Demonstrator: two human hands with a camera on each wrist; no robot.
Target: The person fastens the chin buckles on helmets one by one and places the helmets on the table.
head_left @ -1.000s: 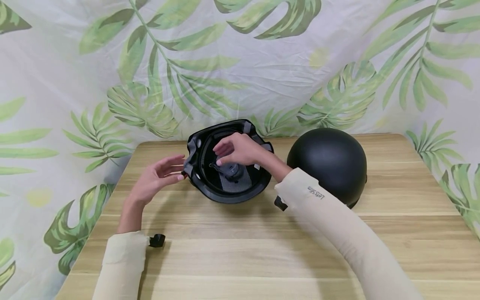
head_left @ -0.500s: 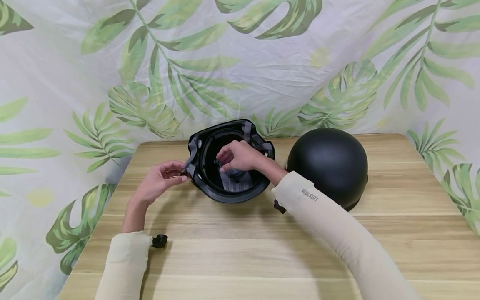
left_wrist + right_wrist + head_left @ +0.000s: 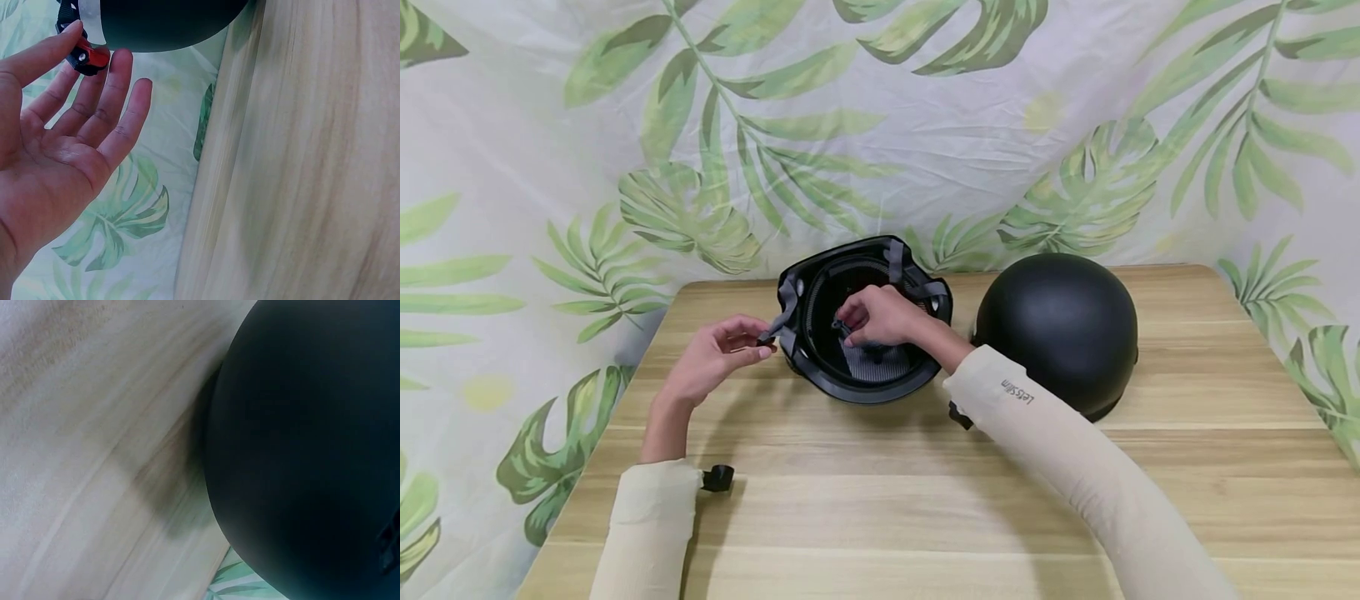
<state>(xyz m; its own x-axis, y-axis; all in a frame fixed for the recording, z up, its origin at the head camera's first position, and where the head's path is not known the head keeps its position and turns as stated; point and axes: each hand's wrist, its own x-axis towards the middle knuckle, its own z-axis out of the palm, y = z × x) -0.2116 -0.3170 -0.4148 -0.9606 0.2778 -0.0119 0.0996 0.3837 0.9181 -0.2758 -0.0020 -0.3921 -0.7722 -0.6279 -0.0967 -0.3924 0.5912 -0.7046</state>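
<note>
A black helmet (image 3: 850, 392) lies upside down near the back of the table in the head view, its padded inside facing up. At its left rim my left hand (image 3: 711, 358) pinches a small black buckle with a red part (image 3: 87, 57) between thumb and fingertips. A grey strap (image 3: 786, 318) runs from this buckle to the helmet. Over the helmet's hollow, my right hand (image 3: 883, 315) pinches a small dark strap end (image 3: 839, 325); its exact kind is hidden by the fingers. The right wrist view shows a dark helmet surface but not the hand.
A second black helmet (image 3: 1060, 329) stands dome up to the right, beside the right forearm. Both helmets rest on a wooden table (image 3: 865, 508). A leaf-patterned cloth (image 3: 925, 142) hangs behind the table. Each sleeve cuff has a small black device under it.
The left fingers have drawn the buckle and its grey strap slightly outward from the rim. My right hand has shifted a little right and down, lifting the dark strap end. The upturned helmet has barely moved.
</note>
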